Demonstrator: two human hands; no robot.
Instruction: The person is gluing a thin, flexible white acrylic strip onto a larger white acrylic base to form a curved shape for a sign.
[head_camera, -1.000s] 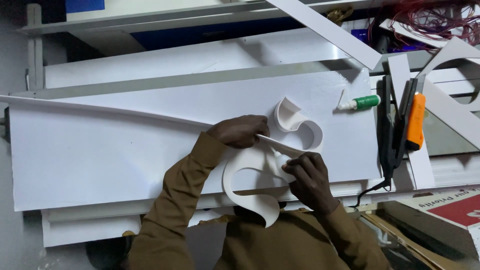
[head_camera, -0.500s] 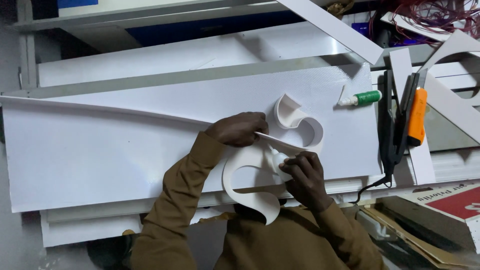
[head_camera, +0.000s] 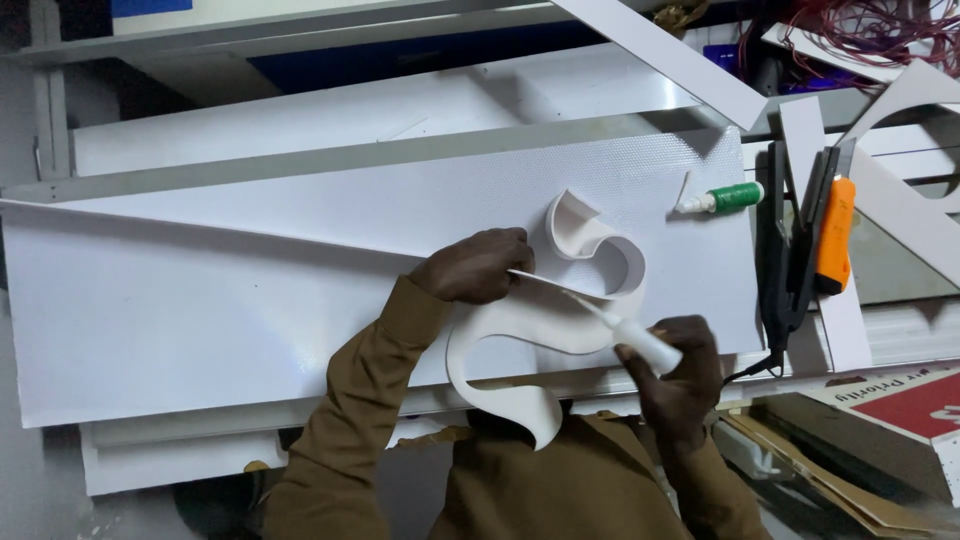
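A white S-shaped letter form (head_camera: 520, 345) with a raised curved rim lies on a large white board (head_camera: 200, 310). My left hand (head_camera: 475, 265) presses a thin white strip against the letter's upper curve. My right hand (head_camera: 680, 375) grips a small white glue bottle (head_camera: 645, 343), its thin nozzle touching the seam near the letter's middle. The lower tail of the letter hangs over the board's near edge, above my brown sleeves.
A green-bodied glue bottle (head_camera: 725, 198) lies at the board's right end. Beside it rest black hand tools (head_camera: 785, 250) and an orange-handled tool (head_camera: 833, 235). White strips and cut-out offcuts (head_camera: 900, 120) lean at the back right; red wires (head_camera: 880, 30) sit above; cardboard (head_camera: 830, 470) lies lower right.
My right hand has drawn back toward me along the letter, so the glue bottle's nozzle is more visible. The left hand stays on the strip.
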